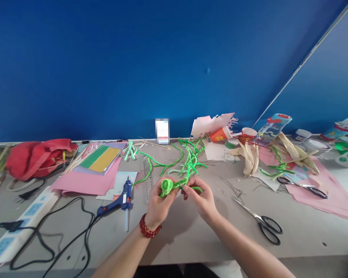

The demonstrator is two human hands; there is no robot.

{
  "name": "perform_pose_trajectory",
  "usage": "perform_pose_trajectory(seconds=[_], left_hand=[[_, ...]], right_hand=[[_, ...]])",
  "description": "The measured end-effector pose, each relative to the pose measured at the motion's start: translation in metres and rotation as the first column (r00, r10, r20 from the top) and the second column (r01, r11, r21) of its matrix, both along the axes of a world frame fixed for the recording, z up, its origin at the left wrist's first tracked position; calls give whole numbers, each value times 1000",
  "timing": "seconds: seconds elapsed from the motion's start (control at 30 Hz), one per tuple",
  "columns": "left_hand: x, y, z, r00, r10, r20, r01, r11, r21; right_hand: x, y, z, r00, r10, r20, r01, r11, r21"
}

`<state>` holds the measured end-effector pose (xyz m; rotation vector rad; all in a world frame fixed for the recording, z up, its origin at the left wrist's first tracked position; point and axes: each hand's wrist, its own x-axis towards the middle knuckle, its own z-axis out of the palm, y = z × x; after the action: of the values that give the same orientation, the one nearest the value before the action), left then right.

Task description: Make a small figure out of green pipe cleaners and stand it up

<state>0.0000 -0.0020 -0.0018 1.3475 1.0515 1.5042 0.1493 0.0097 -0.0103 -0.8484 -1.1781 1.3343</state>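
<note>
A bright green pipe-cleaner piece (167,186), coiled into a fuzzy round head with a twisted stem, is held above the table between my two hands. My left hand (160,200) is closed around it just below the coiled head; a red bead bracelet circles that wrist. With thumb and fingers pinched, my right hand (199,196) grips the stem's other end, where a green strand sticks out to the right. Behind my hands lies a loose tangle of green pipe cleaners (191,158), partly hidden by the piece I hold.
Left of my hands, a blue glue gun (116,202) rests near a white power strip (26,218) and black cords. Black-handled scissors (262,222) lie at right. Pink paper (84,180), a ruler (149,177), paper cups (220,134) and dried husks (249,158) are spread around.
</note>
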Motion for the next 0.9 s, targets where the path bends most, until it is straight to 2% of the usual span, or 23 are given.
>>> perform_pose_trajectory(seconds=[0.1,0.2,0.3,0.37,0.43,0.5,0.53,0.57,0.63,0.73,0.8,0.9], left_hand=[[-1,0,3,995,9,-100,4,992,126],[-1,0,4,992,-5,-129,32,977,212],[0,-1,5,992,-26,-123,51,976,212],[0,-1,3,995,-14,-103,28,990,140],[0,-1,0,998,33,-49,-33,999,5],[0,1,-4,995,90,49,-82,986,-145],[-1,2,-6,988,107,112,-83,975,-205],[-1,3,-8,978,117,175,-70,965,-251],[0,5,-9,953,121,278,-31,951,-308],[1,7,-6,924,124,363,8,940,-342],[2,7,-3,911,121,394,26,937,-348],[3,5,-2,904,83,419,65,943,-326]], right_hand=[[0,2,2,984,106,-143,-129,979,-157],[0,3,5,953,152,-261,-222,938,-265],[1,2,6,946,162,-282,-248,920,-305],[2,2,6,956,184,-229,-246,927,-282],[5,2,6,981,168,-100,-183,969,-165],[8,3,6,996,52,75,-57,996,65],[9,4,6,987,-32,160,-1,979,202],[11,4,7,964,-124,235,38,940,339],[14,5,9,886,-288,362,38,826,563],[16,7,12,760,-456,463,-55,665,745],[16,9,14,737,-486,469,-98,610,786],[16,12,16,769,-464,439,-108,582,806]])
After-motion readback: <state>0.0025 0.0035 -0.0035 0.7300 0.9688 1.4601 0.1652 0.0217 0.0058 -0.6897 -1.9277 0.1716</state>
